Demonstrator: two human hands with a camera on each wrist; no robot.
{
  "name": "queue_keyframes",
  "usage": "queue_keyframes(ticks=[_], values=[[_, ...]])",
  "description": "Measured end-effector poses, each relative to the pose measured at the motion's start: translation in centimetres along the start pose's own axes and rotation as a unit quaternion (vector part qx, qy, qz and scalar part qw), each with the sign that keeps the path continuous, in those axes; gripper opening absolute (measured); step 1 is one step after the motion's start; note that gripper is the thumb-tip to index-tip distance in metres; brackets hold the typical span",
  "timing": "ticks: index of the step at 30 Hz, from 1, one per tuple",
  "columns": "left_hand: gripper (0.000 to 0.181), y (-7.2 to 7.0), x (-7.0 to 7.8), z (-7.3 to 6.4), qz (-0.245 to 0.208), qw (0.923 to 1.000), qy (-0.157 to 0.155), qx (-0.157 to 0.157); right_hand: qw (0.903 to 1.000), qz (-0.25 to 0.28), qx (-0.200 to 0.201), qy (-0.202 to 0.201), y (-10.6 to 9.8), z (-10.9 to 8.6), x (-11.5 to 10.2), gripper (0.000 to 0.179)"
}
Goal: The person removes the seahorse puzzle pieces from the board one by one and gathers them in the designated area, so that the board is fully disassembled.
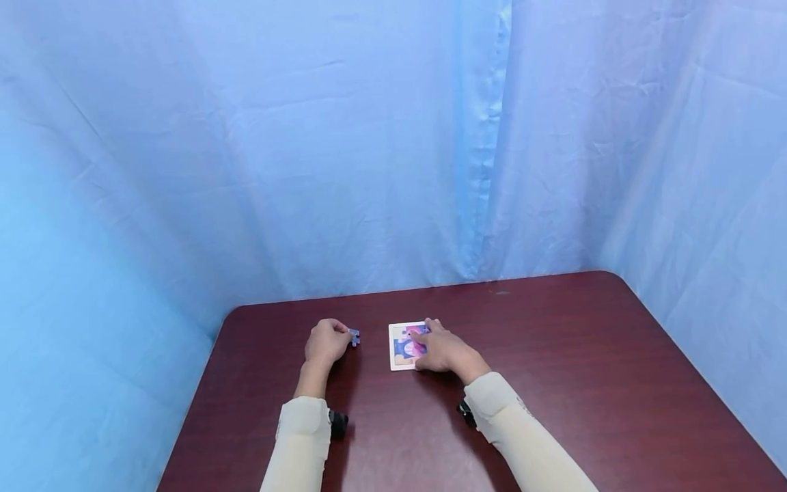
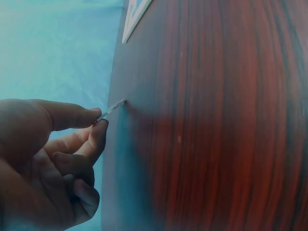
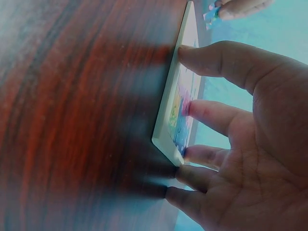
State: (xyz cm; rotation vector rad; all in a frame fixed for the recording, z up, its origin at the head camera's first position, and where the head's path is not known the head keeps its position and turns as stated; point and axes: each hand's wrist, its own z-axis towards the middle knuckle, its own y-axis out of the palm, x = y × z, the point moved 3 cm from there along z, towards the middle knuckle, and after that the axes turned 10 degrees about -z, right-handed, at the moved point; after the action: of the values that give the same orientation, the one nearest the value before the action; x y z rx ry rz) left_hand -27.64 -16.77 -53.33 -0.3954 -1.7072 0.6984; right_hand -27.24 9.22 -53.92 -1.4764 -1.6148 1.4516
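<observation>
Between thumb and fingertips my left hand [image 1: 324, 343] pinches a small blue-purple jigsaw piece [image 1: 354, 337], which appears edge-on as a thin sliver [image 2: 111, 109] in the left wrist view. To its right lies a square jigsaw puzzle tray [image 1: 392, 350] with a white border and a pink and blue picture. My right hand [image 1: 444, 351] is spread over the tray's right side and covers part of the picture. In the right wrist view its thumb [image 3: 197, 60] touches the tray's border, a finger presses on the picture, and the other fingers reach past the corner.
Both hands are over a dark reddish-brown wooden table [image 1: 406, 437] with rounded far corners. Light blue curtains [image 1: 344, 150] hang behind it and at both sides. A black wrist camera [image 1: 338, 424] sits at the left cuff, another [image 1: 466, 413] at the right.
</observation>
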Motion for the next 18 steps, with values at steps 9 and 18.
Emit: queue_keyframes(ticks=[9,18], values=[[0.015,-1.4,-1.4,0.2,0.019,0.9997,-0.016,-0.001,1.0,0.004,0.0,-0.002,-0.1,0.0,-0.1,0.073],[0.016,-1.8,-2.1,0.6,0.031,0.9992,-0.026,0.0,1.0,0.006,0.002,-0.002,-0.1,-0.1,0.1,0.073]])
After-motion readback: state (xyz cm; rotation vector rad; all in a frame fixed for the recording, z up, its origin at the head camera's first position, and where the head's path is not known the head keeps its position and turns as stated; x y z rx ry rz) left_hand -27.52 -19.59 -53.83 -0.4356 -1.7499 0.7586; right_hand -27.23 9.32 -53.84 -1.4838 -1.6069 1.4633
